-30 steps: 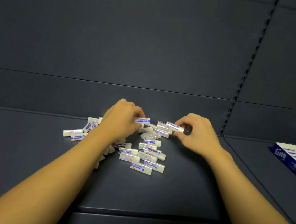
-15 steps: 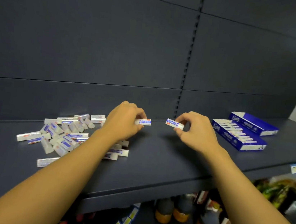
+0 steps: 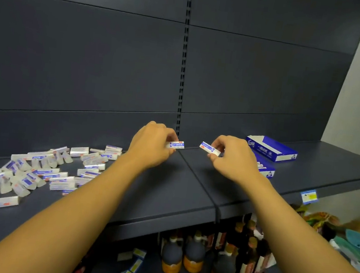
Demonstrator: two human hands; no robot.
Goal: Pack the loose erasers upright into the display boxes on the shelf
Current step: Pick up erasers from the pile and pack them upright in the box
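Hands meet above a dark shelf (image 3: 191, 183); the left hand (image 3: 150, 146) pinches one white-and-blue eraser (image 3: 176, 145) between thumb and fingertips, held level and lengthwise; the right hand (image 3: 231, 159) pinches a second eraser (image 3: 209, 149) the same way, slightly tilted, a small gap between the two; a heap of loose erasers (image 3: 44, 169) lies scattered on the shelf to the left of the left hand and nearer the viewer; an open blue display box (image 3: 271, 148) sits just beyond the right hand, to its right; another blue box (image 3: 265, 169) is partly hidden behind that hand; dark bottles (image 3: 193, 257) stand on the shelf below the right forearm.
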